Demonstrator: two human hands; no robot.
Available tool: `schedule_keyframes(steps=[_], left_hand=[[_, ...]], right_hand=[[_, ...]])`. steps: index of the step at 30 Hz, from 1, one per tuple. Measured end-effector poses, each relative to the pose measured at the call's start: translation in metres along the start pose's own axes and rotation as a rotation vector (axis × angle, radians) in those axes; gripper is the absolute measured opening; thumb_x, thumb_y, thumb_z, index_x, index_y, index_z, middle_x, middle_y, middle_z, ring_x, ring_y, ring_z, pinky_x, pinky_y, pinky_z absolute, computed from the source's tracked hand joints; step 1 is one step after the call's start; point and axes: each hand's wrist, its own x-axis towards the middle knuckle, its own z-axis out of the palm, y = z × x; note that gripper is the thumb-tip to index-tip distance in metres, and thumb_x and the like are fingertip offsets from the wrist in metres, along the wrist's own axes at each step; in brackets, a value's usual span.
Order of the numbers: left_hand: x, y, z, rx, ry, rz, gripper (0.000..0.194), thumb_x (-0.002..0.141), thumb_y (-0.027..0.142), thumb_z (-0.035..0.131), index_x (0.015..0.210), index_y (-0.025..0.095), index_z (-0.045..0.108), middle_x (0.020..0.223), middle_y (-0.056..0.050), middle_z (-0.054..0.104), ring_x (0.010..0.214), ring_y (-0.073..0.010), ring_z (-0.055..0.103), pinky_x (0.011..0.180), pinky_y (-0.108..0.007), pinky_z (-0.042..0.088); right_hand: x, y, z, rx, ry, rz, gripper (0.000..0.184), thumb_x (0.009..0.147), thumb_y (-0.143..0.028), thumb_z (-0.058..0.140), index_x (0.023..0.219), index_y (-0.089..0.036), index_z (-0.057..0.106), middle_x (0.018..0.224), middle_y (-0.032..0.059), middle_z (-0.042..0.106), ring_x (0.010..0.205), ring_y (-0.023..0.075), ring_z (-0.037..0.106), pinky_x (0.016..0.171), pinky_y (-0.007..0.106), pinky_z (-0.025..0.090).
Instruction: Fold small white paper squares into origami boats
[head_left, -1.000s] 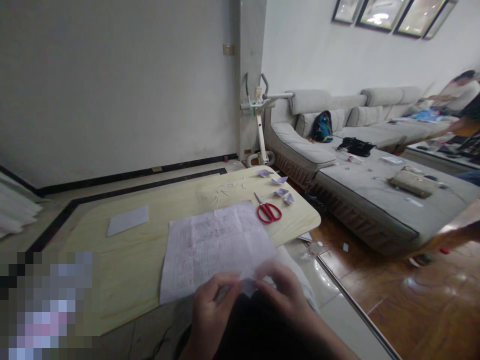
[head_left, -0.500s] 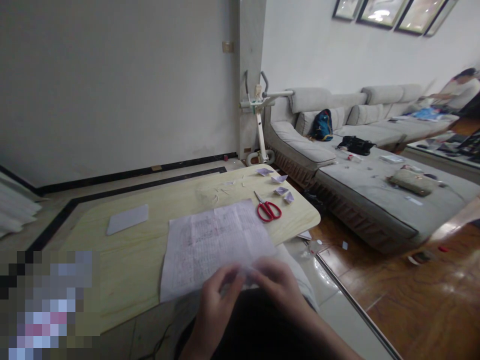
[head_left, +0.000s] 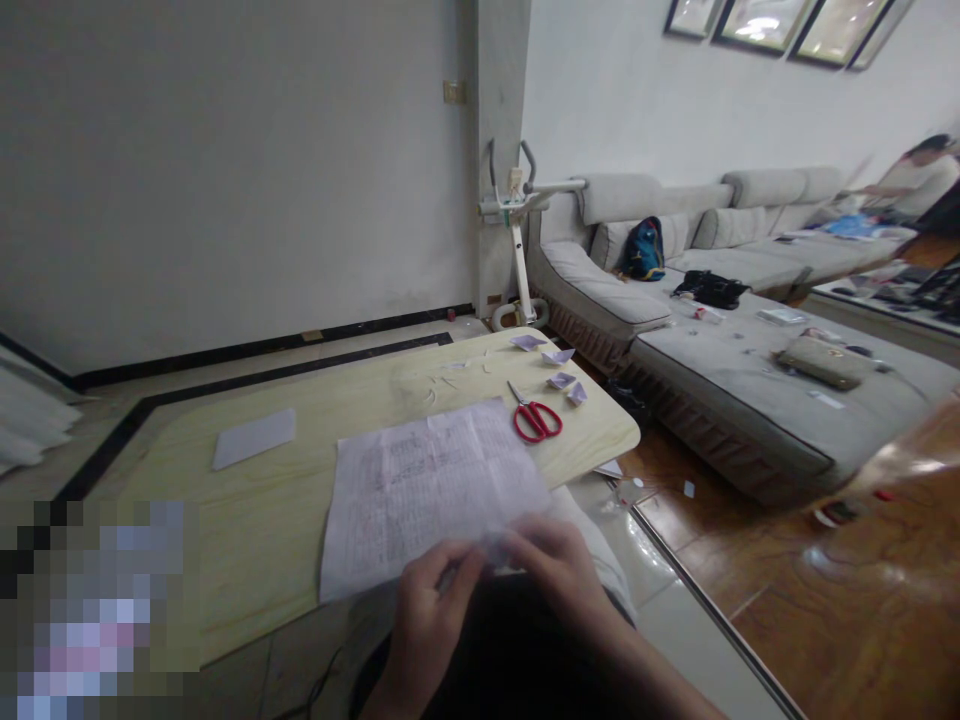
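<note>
My left hand [head_left: 429, 612] and my right hand [head_left: 556, 572] meet near the table's front edge, fingers pinched together on a small piece of pale paper [head_left: 496, 548] between them. Just beyond them a large creased printed sheet [head_left: 427, 485] lies flat on the light wooden table [head_left: 300, 520]. Red-handled scissors [head_left: 534, 418] rest to the right of the sheet. Several small folded paper shapes [head_left: 561, 382] lie past the scissors near the far right corner.
A small blank white sheet [head_left: 253, 438] lies at the table's left. Paper scraps [head_left: 442, 385] are scattered behind the big sheet. A grey sofa [head_left: 720, 360] with bags stands to the right. A person [head_left: 919, 185] sits at the far right. An exercise machine [head_left: 516, 230] stands by the wall.
My hands have shifted slightly up and closer together on the small paper. The view has tilted a little.
</note>
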Motion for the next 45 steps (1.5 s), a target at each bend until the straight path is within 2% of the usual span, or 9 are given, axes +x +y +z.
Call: schedule_keyframes(steps=[5,10,13,16,20,23,29,41,45], left_hand=[[0.000,-0.002,0.001,-0.015,-0.002,-0.012,0.028,0.090,0.037,0.055,0.076,0.019,0.071,0.067,-0.001,0.074,0.065,-0.0174,0.070,0.062,-0.024,0.055],[0.002,-0.010,0.001,0.034,0.025,0.039,0.024,0.082,0.033,0.067,0.102,0.021,0.070,0.091,-0.003,0.077,0.080,-0.0195,0.072,0.071,-0.026,0.058],[0.002,-0.008,0.001,0.077,0.058,0.107,0.014,0.083,0.031,0.065,0.091,0.021,0.072,0.082,-0.001,0.077,0.073,-0.0179,0.072,0.067,-0.024,0.058],[0.002,-0.003,-0.001,0.118,0.104,0.217,0.013,0.087,0.027,0.061,0.081,0.021,0.071,0.074,0.000,0.075,0.066,-0.0155,0.071,0.063,-0.021,0.058],[0.001,-0.010,-0.001,0.218,0.214,0.390,0.011,0.089,0.023,0.059,0.087,0.020,0.069,0.078,-0.001,0.075,0.072,-0.0160,0.072,0.068,-0.022,0.059],[-0.002,-0.023,0.001,0.279,0.169,0.474,0.012,0.089,0.021,0.059,0.098,0.020,0.066,0.090,-0.004,0.076,0.084,-0.0174,0.073,0.076,-0.025,0.058],[-0.002,-0.026,0.002,0.394,0.092,0.532,0.016,0.090,0.020,0.058,0.104,0.022,0.066,0.090,-0.003,0.075,0.082,-0.0179,0.071,0.073,-0.028,0.058],[0.002,-0.022,0.002,0.552,0.143,0.625,0.016,0.090,0.018,0.055,0.101,0.019,0.067,0.090,-0.006,0.077,0.082,-0.0214,0.072,0.075,-0.034,0.058],[0.004,-0.023,0.000,0.603,0.162,0.653,0.021,0.091,0.016,0.053,0.106,0.018,0.067,0.091,-0.008,0.077,0.081,-0.0215,0.072,0.074,-0.034,0.058]], right_hand=[[-0.003,-0.001,0.000,-0.089,0.025,-0.056,0.024,0.084,-0.031,0.065,0.067,-0.016,0.071,0.062,0.0007,0.066,0.061,0.0145,0.059,0.058,0.023,0.045],[-0.004,0.006,-0.004,-0.269,0.059,-0.259,0.015,0.085,-0.025,0.064,0.073,-0.017,0.070,0.068,0.0015,0.067,0.065,0.0156,0.059,0.063,0.025,0.044],[-0.006,0.008,-0.004,-0.316,0.017,-0.327,0.012,0.085,-0.023,0.064,0.076,-0.018,0.070,0.068,0.0013,0.067,0.064,0.0152,0.059,0.064,0.025,0.045],[-0.007,0.005,-0.005,-0.268,-0.001,-0.275,0.012,0.085,-0.024,0.064,0.080,-0.017,0.071,0.072,0.0027,0.068,0.069,0.0166,0.061,0.067,0.026,0.047],[-0.005,-0.001,-0.005,-0.129,0.000,-0.103,0.013,0.083,-0.026,0.063,0.080,-0.017,0.072,0.076,0.0038,0.070,0.073,0.0181,0.063,0.068,0.026,0.048],[-0.005,-0.005,-0.004,-0.059,-0.007,-0.058,0.015,0.082,-0.027,0.063,0.077,-0.017,0.073,0.074,0.0030,0.070,0.071,0.0173,0.063,0.066,0.025,0.048],[-0.006,-0.006,-0.001,-0.047,0.005,-0.042,0.015,0.081,-0.026,0.066,0.076,-0.016,0.076,0.073,0.0033,0.073,0.071,0.0175,0.064,0.067,0.025,0.049],[-0.007,0.002,-0.002,-0.086,0.033,-0.041,0.016,0.080,-0.025,0.065,0.090,-0.018,0.075,0.082,0.0044,0.074,0.079,0.0201,0.067,0.074,0.030,0.051],[-0.006,0.006,-0.002,-0.101,0.074,-0.011,0.010,0.078,-0.025,0.065,0.075,-0.017,0.069,0.070,0.0010,0.067,0.069,0.0171,0.061,0.066,0.026,0.049]])
